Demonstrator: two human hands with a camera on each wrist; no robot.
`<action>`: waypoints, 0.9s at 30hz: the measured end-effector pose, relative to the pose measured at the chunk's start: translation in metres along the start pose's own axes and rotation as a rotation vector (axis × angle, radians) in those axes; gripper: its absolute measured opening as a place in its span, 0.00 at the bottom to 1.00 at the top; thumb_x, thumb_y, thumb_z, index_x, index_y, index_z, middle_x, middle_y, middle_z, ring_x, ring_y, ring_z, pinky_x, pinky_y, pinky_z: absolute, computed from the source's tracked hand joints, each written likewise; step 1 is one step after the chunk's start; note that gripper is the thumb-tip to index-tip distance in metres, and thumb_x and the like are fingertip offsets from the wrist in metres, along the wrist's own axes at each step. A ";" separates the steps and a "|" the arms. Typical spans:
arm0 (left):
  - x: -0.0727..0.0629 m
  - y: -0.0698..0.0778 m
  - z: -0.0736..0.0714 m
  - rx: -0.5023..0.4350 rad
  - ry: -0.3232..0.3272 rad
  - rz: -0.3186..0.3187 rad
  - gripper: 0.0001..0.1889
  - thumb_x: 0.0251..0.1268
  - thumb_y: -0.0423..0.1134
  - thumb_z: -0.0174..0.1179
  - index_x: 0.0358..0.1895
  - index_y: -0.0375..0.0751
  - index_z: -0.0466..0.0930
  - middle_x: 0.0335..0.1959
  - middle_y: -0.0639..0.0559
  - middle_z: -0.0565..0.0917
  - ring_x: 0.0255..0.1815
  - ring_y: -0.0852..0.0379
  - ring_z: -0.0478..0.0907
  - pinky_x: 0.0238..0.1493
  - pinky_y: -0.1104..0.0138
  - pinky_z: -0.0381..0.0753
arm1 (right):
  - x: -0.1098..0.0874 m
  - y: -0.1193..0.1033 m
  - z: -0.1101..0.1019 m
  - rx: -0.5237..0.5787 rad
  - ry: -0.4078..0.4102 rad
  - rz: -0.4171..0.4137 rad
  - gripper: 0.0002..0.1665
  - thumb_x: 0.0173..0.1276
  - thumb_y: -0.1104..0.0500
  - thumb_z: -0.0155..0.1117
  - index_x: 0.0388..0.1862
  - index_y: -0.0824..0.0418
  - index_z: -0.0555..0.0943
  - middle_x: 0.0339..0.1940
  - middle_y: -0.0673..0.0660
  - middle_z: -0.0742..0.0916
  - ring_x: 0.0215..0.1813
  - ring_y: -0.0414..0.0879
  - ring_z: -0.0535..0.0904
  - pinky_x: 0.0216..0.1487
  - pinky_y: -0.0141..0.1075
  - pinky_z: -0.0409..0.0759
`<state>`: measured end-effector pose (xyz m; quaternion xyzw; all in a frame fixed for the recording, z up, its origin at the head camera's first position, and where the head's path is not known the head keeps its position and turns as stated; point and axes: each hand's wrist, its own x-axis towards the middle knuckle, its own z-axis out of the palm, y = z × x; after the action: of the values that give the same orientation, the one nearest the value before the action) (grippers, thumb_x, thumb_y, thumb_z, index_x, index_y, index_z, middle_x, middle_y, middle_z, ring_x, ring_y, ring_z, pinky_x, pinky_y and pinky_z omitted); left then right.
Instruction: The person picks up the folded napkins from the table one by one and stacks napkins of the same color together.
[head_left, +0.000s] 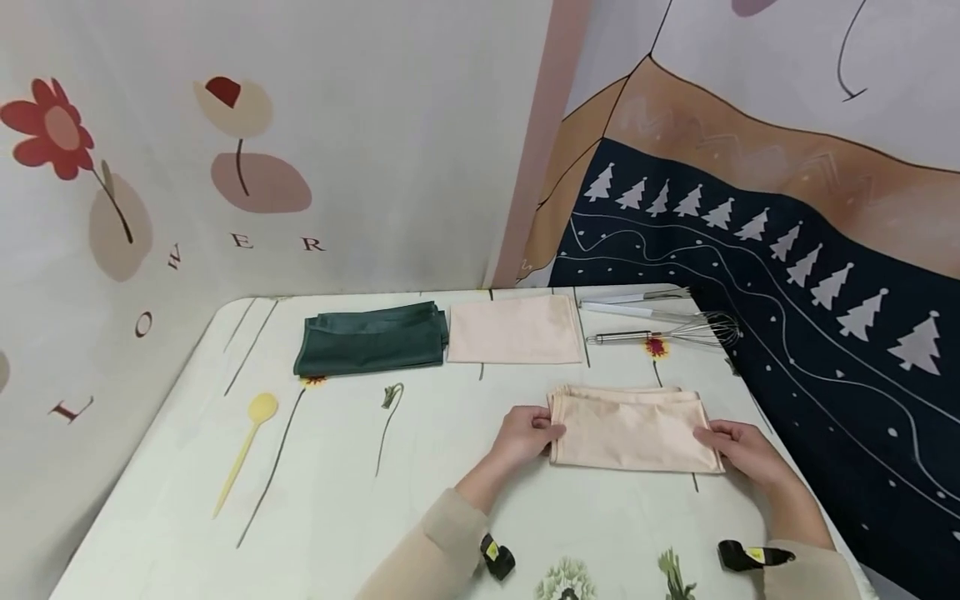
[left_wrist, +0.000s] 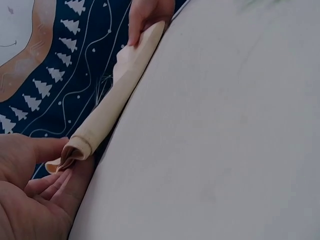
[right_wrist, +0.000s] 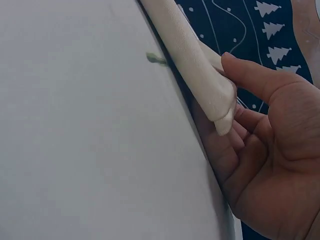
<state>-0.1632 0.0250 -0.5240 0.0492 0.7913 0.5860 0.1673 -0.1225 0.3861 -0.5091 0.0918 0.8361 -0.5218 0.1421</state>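
Observation:
A folded pale peach cloth (head_left: 630, 429) lies toward the right side of the table, its layers stacked into a wide rectangle. My left hand (head_left: 525, 435) pinches its left end, thumb on top and fingers beneath. At the opposite end my right hand (head_left: 742, 448) grips the right edge the same way. In the left wrist view the folded layers of the cloth (left_wrist: 80, 145) show at the end between thumb and fingers. The right wrist view has the cloth's rounded fold (right_wrist: 200, 70) beside my thumb, with the fingers curled under it.
Behind lie a folded dark green cloth (head_left: 371, 340) and another flat peach cloth (head_left: 515, 331). At the back right are a whisk (head_left: 675, 335) and other white-handled utensils (head_left: 618, 308). A yellow spoon (head_left: 247, 450) rests at the left. The table's cover (head_left: 360, 508) has printed flowers.

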 end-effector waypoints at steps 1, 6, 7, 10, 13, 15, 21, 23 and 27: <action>0.000 0.000 -0.001 -0.008 -0.012 -0.005 0.11 0.67 0.36 0.67 0.47 0.32 0.86 0.25 0.54 0.81 0.23 0.63 0.79 0.26 0.72 0.79 | -0.002 0.000 -0.001 -0.006 0.005 0.001 0.28 0.78 0.53 0.59 0.57 0.80 0.76 0.34 0.48 0.87 0.36 0.37 0.82 0.37 0.32 0.82; 0.001 0.001 -0.001 0.001 -0.018 0.025 0.10 0.66 0.36 0.68 0.47 0.34 0.87 0.25 0.55 0.81 0.23 0.64 0.77 0.25 0.73 0.77 | -0.003 0.000 0.000 -0.067 0.052 -0.051 0.29 0.76 0.52 0.63 0.56 0.80 0.77 0.31 0.49 0.86 0.32 0.38 0.79 0.34 0.32 0.79; 0.001 0.001 0.000 0.003 -0.011 0.034 0.10 0.66 0.36 0.68 0.46 0.34 0.88 0.25 0.55 0.81 0.23 0.64 0.76 0.25 0.73 0.76 | -0.003 0.000 0.001 -0.083 0.058 -0.065 0.29 0.76 0.52 0.63 0.57 0.81 0.77 0.31 0.49 0.87 0.31 0.38 0.80 0.33 0.32 0.79; 0.001 0.001 0.001 -0.015 0.006 0.059 0.08 0.64 0.33 0.68 0.45 0.34 0.88 0.25 0.55 0.82 0.22 0.65 0.75 0.23 0.74 0.77 | -0.004 0.000 0.004 -0.080 0.078 -0.076 0.31 0.76 0.53 0.63 0.59 0.82 0.75 0.33 0.50 0.89 0.32 0.38 0.83 0.33 0.33 0.81; 0.001 -0.001 0.001 -0.047 0.015 0.073 0.08 0.64 0.31 0.68 0.45 0.33 0.88 0.27 0.54 0.84 0.22 0.65 0.76 0.23 0.73 0.78 | -0.003 0.001 0.006 -0.057 0.096 -0.090 0.32 0.76 0.54 0.63 0.62 0.82 0.74 0.34 0.50 0.89 0.31 0.38 0.83 0.31 0.33 0.82; 0.001 -0.001 0.001 -0.067 0.020 0.084 0.08 0.65 0.30 0.67 0.45 0.32 0.88 0.28 0.51 0.86 0.23 0.65 0.77 0.23 0.73 0.78 | -0.002 0.001 0.007 -0.033 0.107 -0.101 0.32 0.76 0.54 0.64 0.63 0.81 0.73 0.33 0.49 0.89 0.29 0.38 0.83 0.29 0.34 0.82; 0.002 -0.002 -0.002 -0.077 0.047 0.127 0.09 0.64 0.29 0.67 0.46 0.33 0.88 0.31 0.49 0.88 0.29 0.65 0.80 0.27 0.74 0.80 | -0.001 -0.002 0.009 0.005 0.119 -0.112 0.30 0.76 0.53 0.64 0.61 0.79 0.75 0.30 0.46 0.87 0.23 0.38 0.78 0.22 0.34 0.80; 0.002 -0.001 -0.003 -0.081 0.056 0.131 0.09 0.64 0.29 0.67 0.46 0.33 0.88 0.32 0.49 0.87 0.31 0.65 0.81 0.30 0.73 0.81 | -0.001 -0.003 0.010 0.012 0.118 -0.113 0.29 0.76 0.52 0.64 0.60 0.78 0.76 0.29 0.45 0.86 0.23 0.38 0.77 0.21 0.34 0.79; 0.003 0.002 -0.007 -0.104 0.071 0.126 0.10 0.66 0.30 0.66 0.48 0.34 0.88 0.33 0.50 0.87 0.33 0.63 0.83 0.32 0.72 0.83 | 0.001 -0.007 0.012 0.012 0.137 -0.124 0.29 0.75 0.52 0.64 0.59 0.77 0.76 0.30 0.45 0.85 0.23 0.38 0.76 0.21 0.35 0.80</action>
<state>-0.1689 0.0198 -0.5213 0.0693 0.7607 0.6368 0.1045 -0.1238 0.3718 -0.5087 0.0764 0.8448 -0.5270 0.0517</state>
